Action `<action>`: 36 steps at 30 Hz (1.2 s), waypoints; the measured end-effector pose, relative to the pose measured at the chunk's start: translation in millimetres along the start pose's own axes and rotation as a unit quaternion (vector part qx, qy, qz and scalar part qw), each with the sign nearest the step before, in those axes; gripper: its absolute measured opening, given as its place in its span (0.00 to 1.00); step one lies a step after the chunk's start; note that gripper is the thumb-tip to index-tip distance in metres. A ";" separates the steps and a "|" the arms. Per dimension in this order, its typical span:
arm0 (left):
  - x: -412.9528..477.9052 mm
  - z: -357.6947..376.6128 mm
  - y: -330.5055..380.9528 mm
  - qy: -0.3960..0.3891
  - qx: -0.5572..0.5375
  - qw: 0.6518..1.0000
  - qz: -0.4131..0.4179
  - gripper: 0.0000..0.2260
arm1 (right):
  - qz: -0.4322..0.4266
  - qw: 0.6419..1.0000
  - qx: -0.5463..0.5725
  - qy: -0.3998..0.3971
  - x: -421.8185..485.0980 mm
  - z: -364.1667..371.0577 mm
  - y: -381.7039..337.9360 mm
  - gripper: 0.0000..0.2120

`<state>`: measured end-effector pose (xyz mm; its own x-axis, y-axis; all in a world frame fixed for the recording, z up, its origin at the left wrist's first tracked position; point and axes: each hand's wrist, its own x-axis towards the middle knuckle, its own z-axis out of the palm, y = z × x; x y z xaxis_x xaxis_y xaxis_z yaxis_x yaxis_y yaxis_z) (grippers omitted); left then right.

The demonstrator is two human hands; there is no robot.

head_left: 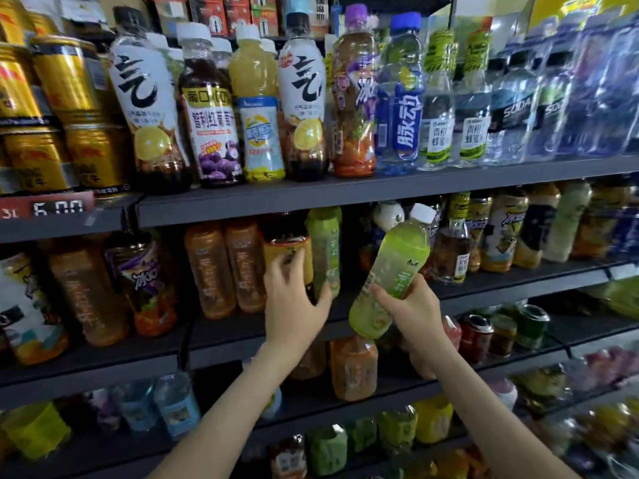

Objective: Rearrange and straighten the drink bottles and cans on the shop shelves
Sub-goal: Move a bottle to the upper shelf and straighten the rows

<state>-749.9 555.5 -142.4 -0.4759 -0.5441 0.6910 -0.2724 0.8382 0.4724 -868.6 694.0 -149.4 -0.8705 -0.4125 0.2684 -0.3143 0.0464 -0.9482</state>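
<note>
**Two bottles handled at middle shelf (242,335)**

We record dark grey shelves (345,198) in tiers, crowded with drinks. Left hand (294,302) curls round a dark bottle (288,243) standing on the middle shelf. Right hand (415,309) grips a green bottle (397,261), tilted, held clear in front of that shelf.

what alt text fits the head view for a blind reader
A person's right hand holds a tilted green bottle with a white cap in front of a shop's crowded middle shelf, while the left hand grips a dark bottle standing there.
</note>
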 end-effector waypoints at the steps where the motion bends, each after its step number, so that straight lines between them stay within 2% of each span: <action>1: 0.8 6.3 -1.8 0.026 0.017 0.999 -0.013 0.30 | -0.004 1.000 -0.005 0.001 6.0 -3.7 4.0 0.19; 6: -3.3 37.2 -5.9 0.078 0.056 0.992 -0.088 0.37 | -0.032 0.999 -0.024 -0.021 21.8 -11.9 21.2 0.20; 13: 2.8 47.4 -4.2 0.119 0.088 0.987 -0.067 0.37 | -0.079 0.992 -0.068 -0.064 39.2 4.2 28.8 0.27; 17: 9.0 48.9 -8.8 0.129 0.127 0.982 -0.062 0.38 | -0.097 0.989 -0.095 -0.063 48.3 17.5 29.3 0.35; 20: 11.1 52.3 -17.6 0.120 0.109 0.980 -0.118 0.42 | -0.108 0.985 -0.126 -0.052 52.0 24.9 27.0 0.38; 25: 16.5 58.2 -21.5 0.112 -0.015 0.970 -0.216 0.49 | -0.174 0.952 -0.249 0.040 52.2 44.8 31.4 0.37; 27: 19.8 60.2 -21.5 0.123 -0.039 0.965 -0.230 0.49 | -0.183 0.943 -0.267 0.070 55.2 51.6 32.9 0.38; 31: 22.3 62.0 -20.1 0.122 -0.039 0.959 -0.254 0.49 | -0.172 0.954 -0.245 0.027 60.4 59.8 33.2 0.41; 36: 22.0 60.4 -24.7 0.116 -0.035 0.961 -0.251 0.48 | -0.194 0.934 -0.294 0.060 60.2 70.2 43.4 0.39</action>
<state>-804.2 525.1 -171.9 -0.0989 -0.8790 0.4665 -0.3588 0.4688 0.8072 -908.0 607.3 -186.3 -0.6726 -0.3992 0.6231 -0.7382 0.4201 -0.5277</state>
